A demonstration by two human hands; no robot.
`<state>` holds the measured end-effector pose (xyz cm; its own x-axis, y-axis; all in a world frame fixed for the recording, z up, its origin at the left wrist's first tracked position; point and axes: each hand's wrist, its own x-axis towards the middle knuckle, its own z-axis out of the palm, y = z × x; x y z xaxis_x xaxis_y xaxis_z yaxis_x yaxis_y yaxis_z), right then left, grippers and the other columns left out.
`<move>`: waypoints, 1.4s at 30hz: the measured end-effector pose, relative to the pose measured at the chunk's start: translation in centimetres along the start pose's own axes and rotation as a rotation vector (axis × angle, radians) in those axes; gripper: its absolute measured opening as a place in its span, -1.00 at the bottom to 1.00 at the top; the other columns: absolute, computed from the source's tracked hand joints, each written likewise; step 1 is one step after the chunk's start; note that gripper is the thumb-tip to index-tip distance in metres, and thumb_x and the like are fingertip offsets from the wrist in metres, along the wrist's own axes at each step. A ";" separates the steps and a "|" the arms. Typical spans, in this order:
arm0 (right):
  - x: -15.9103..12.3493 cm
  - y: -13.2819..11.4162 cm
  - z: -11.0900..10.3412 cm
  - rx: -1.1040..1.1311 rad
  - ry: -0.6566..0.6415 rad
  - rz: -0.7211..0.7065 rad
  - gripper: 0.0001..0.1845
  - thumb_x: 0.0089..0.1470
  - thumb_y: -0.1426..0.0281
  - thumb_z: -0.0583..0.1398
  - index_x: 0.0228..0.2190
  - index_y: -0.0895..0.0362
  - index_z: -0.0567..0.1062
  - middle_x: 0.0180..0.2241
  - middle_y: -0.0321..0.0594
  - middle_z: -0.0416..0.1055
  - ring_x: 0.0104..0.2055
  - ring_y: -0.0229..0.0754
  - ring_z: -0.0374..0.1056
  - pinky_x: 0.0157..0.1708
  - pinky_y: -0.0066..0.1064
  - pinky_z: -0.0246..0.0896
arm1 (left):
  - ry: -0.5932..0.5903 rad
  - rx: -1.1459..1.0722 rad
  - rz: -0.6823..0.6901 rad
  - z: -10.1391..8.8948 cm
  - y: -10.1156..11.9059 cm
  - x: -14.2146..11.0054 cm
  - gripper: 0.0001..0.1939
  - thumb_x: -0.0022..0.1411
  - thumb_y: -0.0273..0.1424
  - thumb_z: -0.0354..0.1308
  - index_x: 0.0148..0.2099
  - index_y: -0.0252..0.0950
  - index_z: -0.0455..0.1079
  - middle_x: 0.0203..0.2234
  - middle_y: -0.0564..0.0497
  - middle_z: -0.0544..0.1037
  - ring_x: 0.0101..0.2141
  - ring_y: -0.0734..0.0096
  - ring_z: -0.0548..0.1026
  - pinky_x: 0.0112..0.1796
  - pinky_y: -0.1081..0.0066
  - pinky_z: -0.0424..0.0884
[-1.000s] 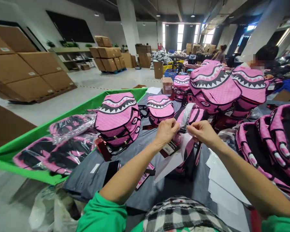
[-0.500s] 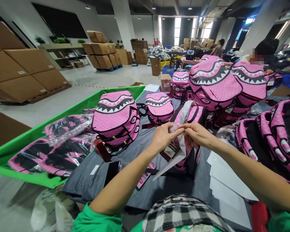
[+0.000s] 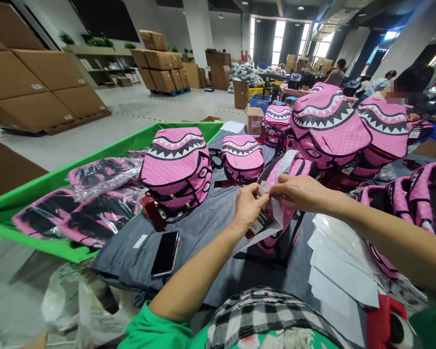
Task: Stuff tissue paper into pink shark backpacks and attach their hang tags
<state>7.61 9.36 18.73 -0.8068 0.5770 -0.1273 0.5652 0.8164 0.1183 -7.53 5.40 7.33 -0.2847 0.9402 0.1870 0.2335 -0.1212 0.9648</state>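
White sheeting (image 3: 277, 215) is in the left hand (image 3: 247, 207) and right hand (image 3: 300, 194), each grip pinching it, beside a pink backpack (image 3: 269, 245); a phone (image 3: 166, 253) lies near left.

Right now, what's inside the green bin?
Inside the green bin: pink-and-black bags, plastic-wrapped, overlapping. Whatever lies beneath them is covered; can't tell.

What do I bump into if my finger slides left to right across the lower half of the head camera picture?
Plastic-wrapped pink bags, phone, left hand, right hand, red object.
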 end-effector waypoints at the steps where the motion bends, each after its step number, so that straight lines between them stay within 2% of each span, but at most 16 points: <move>1: -0.1 0.2 0.1 -0.031 -0.001 -0.023 -0.61 0.12 0.49 0.17 -0.02 0.06 0.56 -0.14 -0.11 0.48 -0.29 -0.20 0.43 -0.50 -0.45 -0.07 | 0.017 0.032 0.049 0.0 0.1 -0.2 -0.82 0.06 -0.41 0.23 -0.52 -0.26 0.31 -0.63 0.18 0.36 -0.55 0.50 0.29 -0.41 0.45 0.20; 5: -0.4 1.3 0.9 -0.003 -0.002 -0.108 -0.53 0.07 0.50 0.20 0.04 0.06 0.49 -0.13 -0.15 0.44 -0.28 -0.23 0.40 -0.48 -0.46 -0.08 | 0.118 0.365 0.386 -0.3 0.9 -1.4 -0.88 0.17 -0.52 0.21 -0.41 -0.24 0.43 -0.51 0.10 0.48 -0.37 0.37 0.41 -0.19 0.32 0.25; 7: -0.3 1.7 1.4 0.027 0.028 -0.091 -0.62 0.09 0.48 0.22 -0.02 0.06 0.51 -0.17 -0.18 0.44 -0.28 -0.24 0.38 -0.47 -0.46 -0.07 | 0.104 0.547 0.540 -0.6 1.3 -2.1 -0.90 0.25 -0.51 0.18 -0.29 -0.23 0.48 -0.44 0.05 0.51 -0.29 0.29 0.42 -0.14 0.26 0.25; 10: 0.0 1.7 2.2 0.041 0.113 -0.038 -0.77 0.16 0.45 0.21 -0.12 0.06 0.55 -0.17 -0.19 0.44 -0.29 -0.24 0.38 -0.46 -0.45 -0.07 | 0.055 0.784 0.687 -1.0 1.8 -2.7 -0.87 0.31 -0.49 0.13 -0.13 -0.28 0.48 -0.34 -0.04 0.52 -0.24 0.20 0.39 -0.13 0.20 0.26; 13: 0.3 1.5 2.9 0.052 0.179 -0.024 -0.78 0.17 0.47 0.21 -0.14 0.06 0.55 -0.14 -0.18 0.45 -0.28 -0.24 0.41 -0.44 -0.45 -0.03 | 0.056 0.934 0.734 -1.1 2.3 -3.0 -0.84 0.31 -0.51 0.11 -0.10 -0.35 0.47 -0.31 -0.09 0.51 -0.24 0.15 0.37 -0.12 0.17 0.25; 16: 0.5 1.5 3.2 0.090 0.217 -0.006 -0.78 0.16 0.47 0.22 -0.13 0.08 0.53 -0.15 -0.18 0.48 -0.26 -0.21 0.43 -0.41 -0.46 0.03 | 0.083 0.975 0.755 -0.9 2.6 -3.0 -0.87 0.30 -0.51 0.12 -0.14 -0.34 0.47 -0.34 -0.08 0.50 -0.26 0.15 0.36 -0.14 0.17 0.25; 19: 0.8 1.5 3.3 0.175 0.256 0.020 -0.58 0.08 0.52 0.26 0.00 0.14 0.43 -0.21 -0.19 0.50 -0.22 -0.18 0.44 -0.35 -0.47 0.12 | 0.110 0.971 0.809 -0.5 2.7 -2.9 -0.90 0.32 -0.49 0.12 -0.21 -0.33 0.47 -0.36 -0.08 0.50 -0.28 0.17 0.36 -0.15 0.18 0.24; 22: 0.9 1.7 3.6 0.188 0.307 -0.003 -0.42 0.05 0.58 0.25 0.12 0.12 0.35 -0.21 -0.22 0.50 -0.27 -0.23 0.41 -0.37 -0.50 0.11 | 0.112 0.994 0.826 -0.2 2.6 -2.9 -0.86 0.36 -0.47 0.08 -0.18 -0.33 0.48 -0.35 -0.10 0.51 -0.27 0.16 0.37 -0.13 0.17 0.25; 24: 0.7 1.8 4.0 0.109 0.370 -0.042 -0.55 0.14 0.54 0.20 0.07 0.06 0.42 -0.15 -0.20 0.48 -0.35 -0.29 0.36 -0.44 -0.51 0.04 | 0.102 1.003 0.822 -0.2 2.5 -3.0 -0.84 0.37 -0.49 0.06 -0.17 -0.33 0.49 -0.33 -0.12 0.52 -0.25 0.16 0.38 -0.11 0.16 0.27; 26: 0.3 1.9 4.7 0.027 0.452 -0.081 -0.75 0.25 0.45 0.15 -0.08 0.05 0.53 -0.13 -0.18 0.45 -0.39 -0.33 0.30 -0.50 -0.50 -0.04 | 0.067 0.970 0.814 -0.4 2.5 -3.1 -0.83 0.35 -0.52 0.07 -0.17 -0.35 0.50 -0.32 -0.13 0.53 -0.24 0.16 0.40 -0.10 0.16 0.29; 27: 0.0 1.9 5.1 0.003 0.500 -0.092 -0.79 0.29 0.42 0.12 -0.17 0.06 0.56 -0.15 -0.18 0.45 -0.41 -0.34 0.27 -0.51 -0.48 -0.07 | 0.031 0.920 0.798 -0.6 2.4 -3.1 -0.83 0.34 -0.53 0.08 -0.16 -0.35 0.51 -0.31 -0.13 0.54 -0.23 0.16 0.41 -0.08 0.15 0.30; 30: -0.8 1.4 6.3 -0.025 0.615 -0.072 -0.63 0.36 0.40 0.02 -0.35 0.09 0.58 -0.32 -0.20 0.46 -0.43 -0.32 0.24 -0.51 -0.42 -0.11 | -0.053 0.541 0.607 -1.5 2.5 -2.6 -0.81 0.33 -0.44 0.12 -0.06 -0.27 0.52 -0.26 -0.09 0.54 -0.17 0.20 0.46 -0.04 0.17 0.35; 33: -1.6 0.2 7.5 -0.057 0.694 0.024 -0.56 0.38 0.43 -0.04 -0.39 0.08 0.58 -0.42 -0.18 0.46 -0.43 -0.28 0.26 -0.48 -0.35 -0.09 | -0.062 -0.061 0.162 -2.3 3.0 -1.5 -0.80 0.27 -0.32 0.18 -0.09 -0.26 0.48 -0.20 -0.06 0.55 -0.18 0.31 0.53 -0.09 0.29 0.43; 35: -2.2 -0.7 8.4 -0.078 0.765 0.097 -0.56 0.38 0.46 -0.04 -0.35 0.08 0.60 -0.43 -0.16 0.48 -0.42 -0.27 0.27 -0.47 -0.34 -0.08 | -0.122 -0.321 -0.158 -2.6 3.4 -0.8 -0.79 0.19 -0.29 0.26 -0.20 -0.32 0.44 -0.28 -0.06 0.56 -0.29 0.38 0.55 -0.21 0.38 0.46; 37: -2.6 -1.4 9.1 -0.074 0.821 0.170 -0.57 0.38 0.47 -0.03 -0.32 0.07 0.61 -0.44 -0.15 0.48 -0.43 -0.27 0.28 -0.48 -0.34 -0.08 | -0.233 -0.406 -0.373 -2.4 3.9 -0.6 -0.74 0.13 -0.26 0.32 -0.32 -0.36 0.42 -0.41 -0.05 0.54 -0.43 0.46 0.52 -0.33 0.45 0.42; 42: -3.1 -1.9 10.3 0.040 0.805 0.255 -0.58 0.38 0.42 -0.04 -0.27 0.08 0.61 -0.45 -0.12 0.45 -0.44 -0.24 0.27 -0.48 -0.32 -0.05 | -0.414 -0.366 -0.629 -0.6 5.2 -0.8 -0.62 0.04 -0.18 0.39 -0.52 -0.35 0.39 -0.66 0.02 0.44 -0.62 0.50 0.38 -0.54 0.48 0.30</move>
<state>10.80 6.24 8.80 -0.5213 0.5632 0.6411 0.7404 0.6721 0.0115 -6.70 3.85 12.32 0.1204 0.8993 -0.4204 -0.1914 0.4366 0.8791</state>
